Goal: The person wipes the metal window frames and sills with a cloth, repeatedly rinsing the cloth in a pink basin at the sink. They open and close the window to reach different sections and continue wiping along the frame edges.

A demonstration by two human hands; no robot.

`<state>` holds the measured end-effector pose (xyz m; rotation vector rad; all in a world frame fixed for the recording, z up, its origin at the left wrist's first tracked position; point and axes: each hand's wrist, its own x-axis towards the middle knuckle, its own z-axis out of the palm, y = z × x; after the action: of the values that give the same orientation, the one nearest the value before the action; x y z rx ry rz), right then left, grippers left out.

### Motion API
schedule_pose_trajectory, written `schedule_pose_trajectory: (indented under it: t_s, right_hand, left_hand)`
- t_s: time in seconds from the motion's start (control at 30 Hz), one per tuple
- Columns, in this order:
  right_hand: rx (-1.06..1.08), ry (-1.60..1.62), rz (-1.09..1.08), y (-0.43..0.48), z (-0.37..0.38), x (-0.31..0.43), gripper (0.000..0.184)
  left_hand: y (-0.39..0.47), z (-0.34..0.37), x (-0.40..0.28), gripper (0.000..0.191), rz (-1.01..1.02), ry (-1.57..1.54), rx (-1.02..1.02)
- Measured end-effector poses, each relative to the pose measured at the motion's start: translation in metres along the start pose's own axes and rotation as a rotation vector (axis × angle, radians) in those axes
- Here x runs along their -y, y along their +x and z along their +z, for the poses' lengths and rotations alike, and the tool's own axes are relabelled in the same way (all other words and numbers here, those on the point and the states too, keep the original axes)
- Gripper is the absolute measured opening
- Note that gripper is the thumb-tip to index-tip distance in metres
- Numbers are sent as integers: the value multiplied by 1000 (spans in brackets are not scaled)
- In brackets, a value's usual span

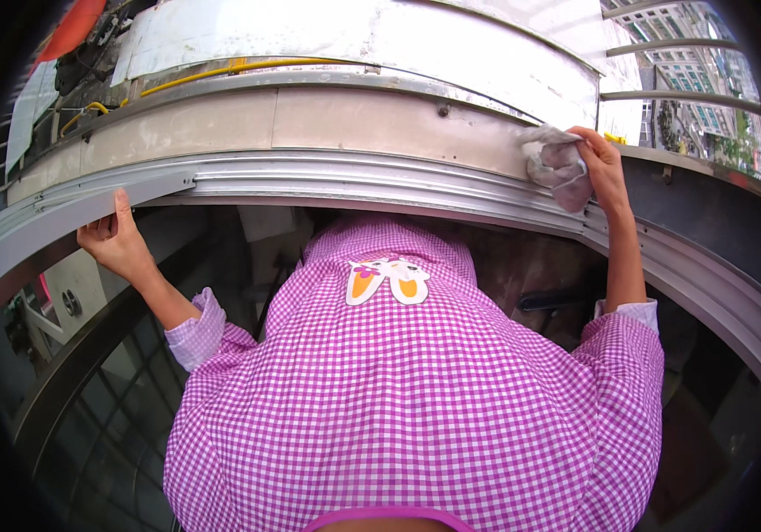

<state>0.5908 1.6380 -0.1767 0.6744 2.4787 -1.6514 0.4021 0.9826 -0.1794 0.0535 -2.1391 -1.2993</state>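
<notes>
On the right, my right hand (603, 169) pinches a crumpled grey-white cloth (556, 166). The cloth hangs over the right end of a pale window ledge (380, 126), close to the corner of the metal sliding-window track (354, 178). At the left, my left hand (114, 233) grips the edge of a grey metal window sash frame (88, 203), thumb on its upper face and fingers curled beneath. The sash stands in the left part of the track. A pink-and-white checked smock (407, 386) covers my body below the track.
Beyond the ledge runs a metal rail (327, 78) with a yellow pipe (221, 69) behind it, and a large white panel (327, 30). Curved metal bars (679, 97) stand at the upper right, with buildings (693, 60) far outside. A dark panel (699, 206) adjoins the right track.
</notes>
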Motion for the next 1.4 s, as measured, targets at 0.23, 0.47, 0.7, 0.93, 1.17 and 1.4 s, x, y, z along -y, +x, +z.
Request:
schedule_pose_trajectory:
  t_s: [0.23,0.47,0.7,0.93,1.17,1.4]
  right_hand:
    - [68,667,75,-2,12,16,35]
    - [384,356,-14,27,164,67,33]
    - [241,-141,-805,28,401,82,31]
    - [115,-785,-1233,30,511,85,40]
    - [186,-671,-1175,6,406,48,43]
    - [159,-385,-1423,-8,553,155,45]
  left_hand:
    - [-5,-2,2,66,5,89,-22]
    - [-11,-28,6,68,-234,-293,175]
    - [-6,-61,4,50,-173,-232,109]
    - [-11,-69,26,47,-202,-136,72]
    - [-53,-79,76,35,-463,-146,-9]
    - [-76,-66,98,30,-598,-334,-63]
